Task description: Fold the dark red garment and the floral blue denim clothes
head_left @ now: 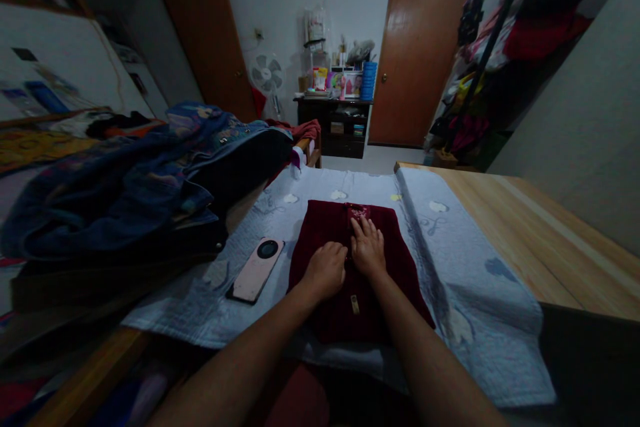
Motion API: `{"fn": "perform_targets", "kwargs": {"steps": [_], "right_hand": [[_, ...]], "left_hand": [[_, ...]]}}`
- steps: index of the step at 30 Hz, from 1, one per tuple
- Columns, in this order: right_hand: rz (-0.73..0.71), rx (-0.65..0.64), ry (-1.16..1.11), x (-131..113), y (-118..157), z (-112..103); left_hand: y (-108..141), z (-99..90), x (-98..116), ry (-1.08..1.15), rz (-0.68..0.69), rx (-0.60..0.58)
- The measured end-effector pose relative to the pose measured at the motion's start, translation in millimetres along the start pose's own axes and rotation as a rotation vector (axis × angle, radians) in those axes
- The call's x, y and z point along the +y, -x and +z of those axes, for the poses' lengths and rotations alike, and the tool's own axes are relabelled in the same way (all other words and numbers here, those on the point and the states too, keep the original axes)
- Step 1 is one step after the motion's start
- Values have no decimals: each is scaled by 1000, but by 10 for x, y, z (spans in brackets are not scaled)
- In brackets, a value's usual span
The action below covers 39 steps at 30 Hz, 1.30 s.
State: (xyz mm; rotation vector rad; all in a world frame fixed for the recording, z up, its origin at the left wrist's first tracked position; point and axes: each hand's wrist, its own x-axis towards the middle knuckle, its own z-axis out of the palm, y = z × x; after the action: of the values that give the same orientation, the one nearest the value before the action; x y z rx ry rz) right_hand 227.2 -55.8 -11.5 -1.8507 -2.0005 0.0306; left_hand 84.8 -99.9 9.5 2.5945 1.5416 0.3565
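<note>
A dark red folded garment [320,320] lies flat in front of me on a light blue patterned cloth [340,180]. At its far edge is a small embroidered patch [359,212], and nearer to me sits a small tan tag [355,305]. My left hand [326,269] is closed, its fingertips pinched at the middle of the garment. Beside it, my right hand [369,247] rests open on the fabric with fingers stretched toward the patch. What lies under the palms is hidden.
Left of the garment lies a pink phone [257,273], camera side up. A heap of denim clothes [125,180] rises at the left. Bare wooden board [500,213] extends on the right. Farther back are a fan [267,75], a dark cabinet [333,127] and hanging clothes [545,33].
</note>
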Motion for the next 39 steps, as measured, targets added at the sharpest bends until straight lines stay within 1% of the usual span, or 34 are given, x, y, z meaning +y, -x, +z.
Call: {"fn": "perform_targets", "kwargs": {"steps": [3,6,8,9,11,13,15,18,22,26,27,29,31,33,34,36,39], "right_hand": [[7,-3,0,-4,-5,-1],[11,-7,-2,-7,-9,-5],[12,-8,-3,-7,-10,-7],[13,-9,-2,-7,-9,-7],[16,-11,3,-7,-6,-8],[13,-8,9,-7,-2,-9],[6,-2,11,-9,1,-10],[6,-8,18,-11,1,-11],[7,-20,24,-8,-9,-7],[7,-18,4,-2,-18,-5],[8,-17,-5,-1,-19,-5],[12,-10,-28,2,-15,-1],[7,2,-59,13,-11,13],[-6,17,-109,43,-16,43],[-8,26,-145,66,-25,64],[2,47,-230,128,-58,112],[26,72,-350,237,-129,173]], "left_hand": [[17,-45,-45,124,-55,81],[-8,-81,-133,299,-165,198],[-50,-95,-191,330,-235,266],[-76,-97,-216,315,-257,279],[-130,-95,-251,256,-261,237],[-179,-91,-260,181,-235,133],[-210,-91,-241,91,-209,35],[-204,-106,-176,-44,-182,-43],[-104,-155,-91,-145,-136,-65],[-33,-240,-57,-146,-135,-92],[-45,-258,-50,-140,-147,-86],[-111,-268,-33,-113,-154,-30],[-217,-222,-17,-52,-101,56],[-322,-114,-13,23,-30,103],[-362,-44,-19,53,-6,98],[-403,100,-42,80,-4,67],[-380,244,-69,65,-10,49]]}}
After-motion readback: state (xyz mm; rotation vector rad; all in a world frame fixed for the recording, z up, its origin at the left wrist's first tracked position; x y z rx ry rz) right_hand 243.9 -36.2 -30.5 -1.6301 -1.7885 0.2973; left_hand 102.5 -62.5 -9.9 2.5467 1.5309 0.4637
